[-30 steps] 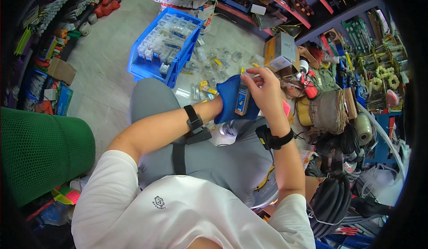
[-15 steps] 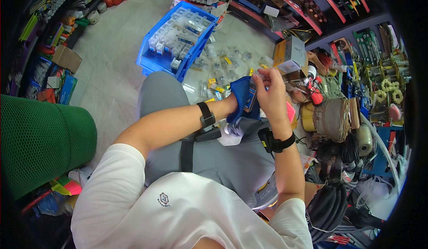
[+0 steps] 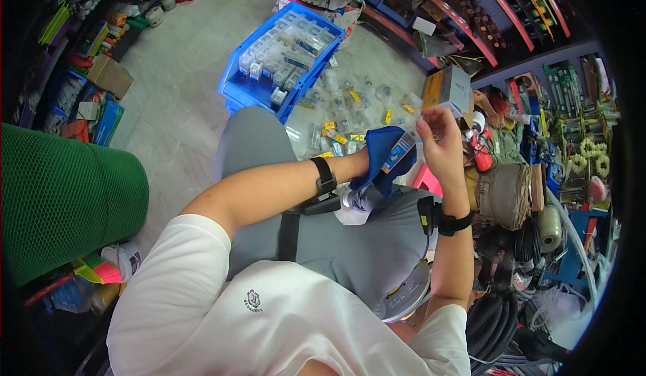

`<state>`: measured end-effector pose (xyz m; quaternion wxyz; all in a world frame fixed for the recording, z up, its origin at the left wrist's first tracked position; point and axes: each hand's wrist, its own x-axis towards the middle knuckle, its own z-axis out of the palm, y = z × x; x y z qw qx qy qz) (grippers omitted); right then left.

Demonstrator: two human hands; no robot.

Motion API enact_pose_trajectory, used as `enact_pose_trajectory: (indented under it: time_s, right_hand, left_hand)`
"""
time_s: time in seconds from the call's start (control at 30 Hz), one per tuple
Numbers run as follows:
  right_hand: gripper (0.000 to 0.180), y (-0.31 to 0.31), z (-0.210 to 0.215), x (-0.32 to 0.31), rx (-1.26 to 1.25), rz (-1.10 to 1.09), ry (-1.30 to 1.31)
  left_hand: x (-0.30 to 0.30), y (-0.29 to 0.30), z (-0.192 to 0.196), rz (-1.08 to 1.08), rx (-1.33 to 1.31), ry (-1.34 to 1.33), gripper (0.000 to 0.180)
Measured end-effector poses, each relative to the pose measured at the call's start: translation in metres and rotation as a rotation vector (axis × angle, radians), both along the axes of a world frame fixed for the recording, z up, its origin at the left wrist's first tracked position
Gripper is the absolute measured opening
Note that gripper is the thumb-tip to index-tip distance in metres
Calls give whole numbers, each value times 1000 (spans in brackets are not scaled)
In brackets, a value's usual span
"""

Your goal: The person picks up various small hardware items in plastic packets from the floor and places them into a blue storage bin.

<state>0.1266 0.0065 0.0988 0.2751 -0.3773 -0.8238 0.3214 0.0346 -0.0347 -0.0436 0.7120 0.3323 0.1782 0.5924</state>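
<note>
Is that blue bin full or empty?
Partly full: the blue bin holds many small clear packs, but its near end shows bare blue.

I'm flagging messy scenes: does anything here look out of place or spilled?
Yes, mildly: small clear packs lie scattered at odd angles on the floor beside the blue bin, whose own packs mostly stand in rows. Whether they spilled or were put there, I can't tell.

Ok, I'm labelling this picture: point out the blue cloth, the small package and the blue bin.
Blue cloth (image 3: 381, 148), head view: the part left of the package.
Small package (image 3: 400, 153), head view: its printed face.
Blue bin (image 3: 258, 102), head view: its near end.
</note>
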Motion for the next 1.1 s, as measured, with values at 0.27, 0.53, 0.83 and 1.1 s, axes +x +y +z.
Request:
enact_pose_trajectory:
  time_s: [0.27, 0.53, 0.83, 1.1]
  right_hand:
    - [17, -15, -21, 3, 118, 170, -253]
    - [15, -12, -11, 0, 150, 171, -142]
    - [16, -14, -12, 3, -146, 62, -90]
    - [19, -25, -14, -5, 188, 98, -165]
  left_hand:
    - [-11, -1, 13, -213, -299, -175, 30]
    - [-10, 3, 2, -37, -24, 34, 8]
    - [5, 11, -27, -274, -250, -327, 29]
    - [-29, -14, 38, -174, -310, -90, 30]
